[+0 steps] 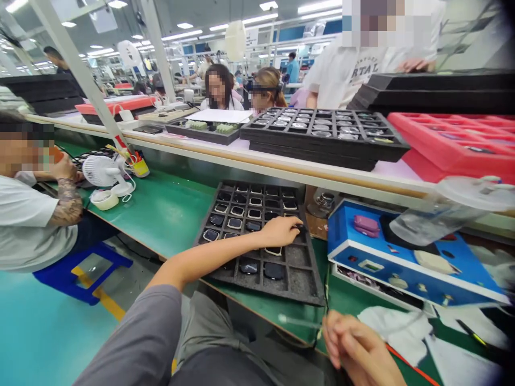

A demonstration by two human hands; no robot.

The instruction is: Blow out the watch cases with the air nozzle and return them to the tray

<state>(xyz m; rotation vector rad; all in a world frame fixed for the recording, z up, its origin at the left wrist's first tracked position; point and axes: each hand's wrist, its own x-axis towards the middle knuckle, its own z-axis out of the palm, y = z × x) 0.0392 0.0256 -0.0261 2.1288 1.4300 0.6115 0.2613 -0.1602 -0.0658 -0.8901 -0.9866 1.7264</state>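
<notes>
A black foam tray (295, 292) divided into compartments lies on the green bench, many of them holding dark watch-like pieces with pale frames. My left hand (280, 231) reaches over its right part, fingers curled at a compartment; a small dark item shows at the fingertips, too small to name. Near the bench's front edge, right of the tray, my right hand (354, 343) is closed, thumb and fingers together. A thin, blurred translucent strip (300, 321) extends leftward from its fingers; whether they grip it is unclear.
A blue box (402, 262) with a clear cup (426, 217) stands right of the tray, near white cloths (402, 329). The shelf (225, 155) above bears black trays (322, 145) and red trays (454, 145). A white fan (100, 170) and a seated person are left.
</notes>
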